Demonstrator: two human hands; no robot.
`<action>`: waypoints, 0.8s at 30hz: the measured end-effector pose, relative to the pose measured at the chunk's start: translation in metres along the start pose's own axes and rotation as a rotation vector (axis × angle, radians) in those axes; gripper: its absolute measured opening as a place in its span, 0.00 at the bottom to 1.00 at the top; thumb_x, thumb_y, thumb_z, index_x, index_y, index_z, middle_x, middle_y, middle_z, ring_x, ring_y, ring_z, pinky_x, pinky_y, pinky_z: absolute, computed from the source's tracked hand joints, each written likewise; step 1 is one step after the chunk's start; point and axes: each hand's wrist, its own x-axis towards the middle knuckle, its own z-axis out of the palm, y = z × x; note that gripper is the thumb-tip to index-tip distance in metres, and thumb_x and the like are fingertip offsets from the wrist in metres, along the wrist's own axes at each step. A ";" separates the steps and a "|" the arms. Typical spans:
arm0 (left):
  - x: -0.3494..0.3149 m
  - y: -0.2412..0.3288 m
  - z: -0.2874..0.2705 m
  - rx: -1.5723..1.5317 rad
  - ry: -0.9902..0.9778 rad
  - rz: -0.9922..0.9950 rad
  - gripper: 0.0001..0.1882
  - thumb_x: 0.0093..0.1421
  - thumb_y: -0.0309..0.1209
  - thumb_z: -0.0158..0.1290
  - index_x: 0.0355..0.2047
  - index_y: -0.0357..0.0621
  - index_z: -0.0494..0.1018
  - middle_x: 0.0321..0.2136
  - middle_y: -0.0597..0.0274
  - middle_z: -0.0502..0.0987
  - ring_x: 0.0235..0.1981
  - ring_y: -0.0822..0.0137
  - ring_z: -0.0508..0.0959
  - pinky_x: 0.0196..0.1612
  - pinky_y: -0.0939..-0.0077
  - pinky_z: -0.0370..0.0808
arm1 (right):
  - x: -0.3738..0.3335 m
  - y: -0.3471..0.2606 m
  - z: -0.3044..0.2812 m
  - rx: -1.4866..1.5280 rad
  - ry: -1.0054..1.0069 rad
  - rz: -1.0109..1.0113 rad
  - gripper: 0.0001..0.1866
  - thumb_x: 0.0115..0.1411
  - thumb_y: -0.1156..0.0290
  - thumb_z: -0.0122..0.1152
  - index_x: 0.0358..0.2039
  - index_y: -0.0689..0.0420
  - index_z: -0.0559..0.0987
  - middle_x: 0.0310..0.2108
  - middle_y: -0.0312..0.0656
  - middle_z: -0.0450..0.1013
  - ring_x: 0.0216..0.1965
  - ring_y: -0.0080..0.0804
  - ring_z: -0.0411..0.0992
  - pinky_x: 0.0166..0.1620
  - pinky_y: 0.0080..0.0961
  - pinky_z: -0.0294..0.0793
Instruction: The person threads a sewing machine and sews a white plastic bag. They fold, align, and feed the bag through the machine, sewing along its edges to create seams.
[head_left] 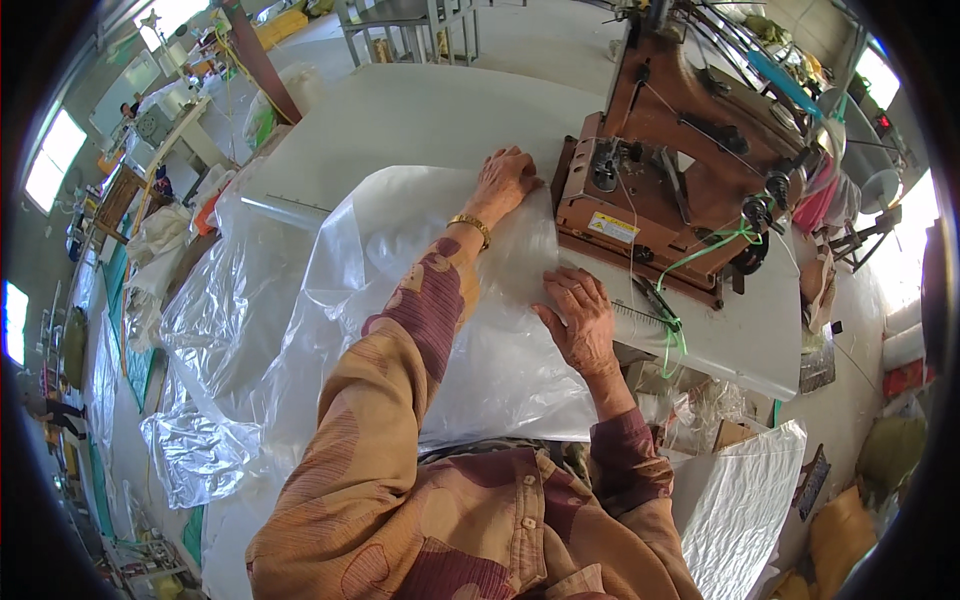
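A large translucent plastic sheet [400,225], perhaps a bag, is spread over the white worktable and drapes toward my body. My left hand [503,185], with a gold watch at the wrist, is at its far right corner, fingers bent and closed on the edge. Nearer to me, my right hand [580,322] rests at the sheet's right edge with fingers lightly curved and thumb spread away from them. Just right of both hands stands a brown sewing machine [655,190], threaded with white thread. The underside of the left fingers is hidden.
Green cord [700,250] and dark snips [655,298] hang by the machine's front. A ruler strip [285,208] lies on the table [430,100]. More crumpled plastic [225,330] hangs at the left. A silvery woven sheet [745,500] is beside me at lower right.
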 end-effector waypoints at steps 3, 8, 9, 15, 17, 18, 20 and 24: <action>-0.002 -0.013 0.004 -0.047 0.057 0.037 0.11 0.54 0.37 0.59 0.32 0.42 0.76 0.33 0.57 0.76 0.40 0.53 0.74 0.46 0.62 0.70 | 0.002 -0.001 -0.002 0.037 -0.021 -0.017 0.14 0.54 0.65 0.66 0.39 0.58 0.77 0.45 0.39 0.76 0.50 0.40 0.71 0.52 0.39 0.68; -0.016 0.023 -0.038 -0.401 -0.050 -0.149 0.10 0.57 0.32 0.59 0.29 0.38 0.73 0.23 0.63 0.75 0.27 0.65 0.74 0.33 0.71 0.70 | -0.019 0.005 -0.009 0.065 0.010 -0.051 0.13 0.53 0.68 0.66 0.38 0.56 0.77 0.43 0.37 0.76 0.49 0.39 0.71 0.54 0.39 0.68; -0.020 0.027 -0.049 -0.501 -0.053 -0.067 0.10 0.58 0.31 0.59 0.28 0.38 0.72 0.21 0.65 0.74 0.25 0.70 0.73 0.30 0.74 0.69 | -0.025 0.004 -0.012 0.070 0.017 -0.058 0.12 0.53 0.68 0.66 0.38 0.55 0.77 0.42 0.37 0.76 0.49 0.39 0.71 0.54 0.39 0.68; -0.060 0.113 -0.129 -0.619 -0.190 0.055 0.07 0.58 0.25 0.60 0.31 0.38 0.71 0.23 0.72 0.73 0.27 0.83 0.69 0.30 0.86 0.68 | -0.049 -0.025 -0.045 0.177 0.145 0.138 0.14 0.55 0.66 0.65 0.41 0.57 0.78 0.40 0.43 0.76 0.49 0.43 0.70 0.56 0.43 0.65; -0.074 0.142 -0.148 -0.626 -0.220 0.037 0.08 0.57 0.25 0.61 0.32 0.39 0.72 0.23 0.72 0.74 0.27 0.83 0.70 0.30 0.85 0.69 | -0.026 -0.046 -0.063 0.329 0.319 0.221 0.18 0.57 0.61 0.64 0.42 0.60 0.77 0.39 0.45 0.76 0.47 0.43 0.71 0.55 0.41 0.65; -0.080 0.159 -0.156 -0.639 -0.230 0.023 0.08 0.57 0.25 0.61 0.32 0.39 0.72 0.23 0.72 0.74 0.27 0.83 0.70 0.31 0.85 0.69 | -0.012 -0.056 -0.070 0.413 0.396 0.265 0.19 0.57 0.60 0.65 0.41 0.61 0.77 0.39 0.45 0.76 0.46 0.43 0.72 0.54 0.40 0.65; -0.090 0.176 -0.162 -0.647 -0.237 0.041 0.08 0.57 0.25 0.61 0.33 0.39 0.72 0.23 0.71 0.74 0.27 0.82 0.71 0.31 0.84 0.69 | 0.004 -0.067 -0.076 0.571 0.449 0.338 0.21 0.57 0.57 0.65 0.40 0.62 0.76 0.37 0.44 0.75 0.44 0.39 0.72 0.52 0.37 0.66; -0.104 0.191 -0.169 -0.586 -0.204 0.161 0.07 0.59 0.28 0.59 0.34 0.39 0.72 0.23 0.68 0.76 0.28 0.81 0.72 0.33 0.84 0.70 | 0.019 -0.070 -0.088 0.818 0.256 0.447 0.23 0.57 0.52 0.66 0.35 0.63 0.74 0.30 0.39 0.72 0.36 0.28 0.68 0.44 0.29 0.68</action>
